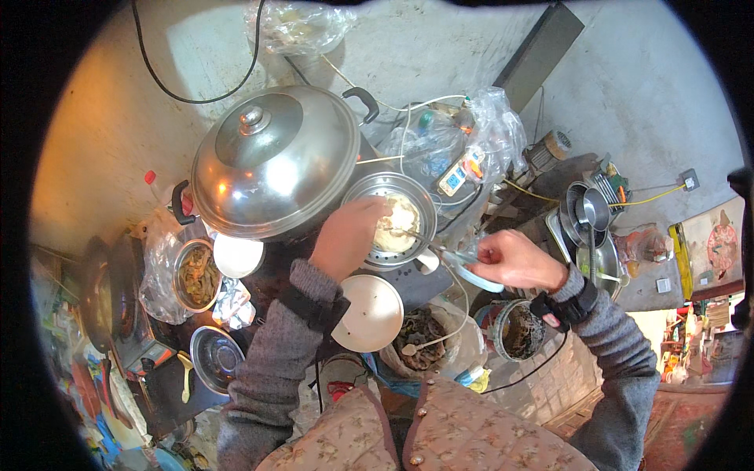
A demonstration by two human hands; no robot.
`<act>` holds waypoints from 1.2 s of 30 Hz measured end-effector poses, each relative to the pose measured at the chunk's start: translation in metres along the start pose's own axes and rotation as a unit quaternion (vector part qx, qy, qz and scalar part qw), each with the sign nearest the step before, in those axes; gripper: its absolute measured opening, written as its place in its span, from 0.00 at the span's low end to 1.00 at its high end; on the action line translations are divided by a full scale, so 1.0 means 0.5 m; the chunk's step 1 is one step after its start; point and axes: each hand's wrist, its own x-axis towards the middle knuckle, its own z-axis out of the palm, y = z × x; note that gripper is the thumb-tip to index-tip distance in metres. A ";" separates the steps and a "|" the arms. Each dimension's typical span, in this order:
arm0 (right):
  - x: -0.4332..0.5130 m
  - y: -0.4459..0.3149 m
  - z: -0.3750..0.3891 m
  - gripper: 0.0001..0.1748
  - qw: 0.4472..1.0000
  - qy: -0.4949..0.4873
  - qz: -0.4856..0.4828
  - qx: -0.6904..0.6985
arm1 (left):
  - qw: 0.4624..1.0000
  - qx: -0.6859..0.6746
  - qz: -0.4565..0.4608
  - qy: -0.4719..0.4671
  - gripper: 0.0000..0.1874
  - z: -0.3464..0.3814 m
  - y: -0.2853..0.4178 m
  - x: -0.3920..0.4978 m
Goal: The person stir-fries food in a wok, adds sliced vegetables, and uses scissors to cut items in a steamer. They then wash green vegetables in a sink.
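Note:
A pale round of dough or bun (402, 238) lies in a perforated metal steamer tray (355, 187) with a white handle at its lower right. My left hand (351, 235) reaches over the tray's left side, its fingertips at the pale food; they are blurred, and whether they pinch it is unclear. My right hand (517, 259), to the right of the tray, holds scissors with pale blue handles (480, 278). The scissors' metal blades point left, over the food. Just below the tray sits a round cream-coloured lid or plate (370, 312).
A large domed wok lid (277, 165) stands at the upper left. Left are a bowl of cooked food (199, 275), a white bowl (237, 254) and a metal basin (217, 359). A power strip (452, 178) lies beyond the tray; a bucket (519, 329) stands lower right.

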 end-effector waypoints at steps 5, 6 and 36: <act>0.089 -0.035 -0.014 0.28 0.997 -0.077 0.007 -0.011 | 0.991 -0.041 0.081 -0.094 0.14 0.022 -0.040 0.047; 0.105 -0.037 -0.019 0.28 0.995 -0.098 0.011 0.012 | 0.988 -0.022 0.056 -0.144 0.14 0.025 -0.043 0.050; 0.073 0.014 0.022 0.35 0.854 -0.230 0.174 0.432 | 0.999 -0.025 -0.009 -0.041 0.20 0.025 -0.052 0.005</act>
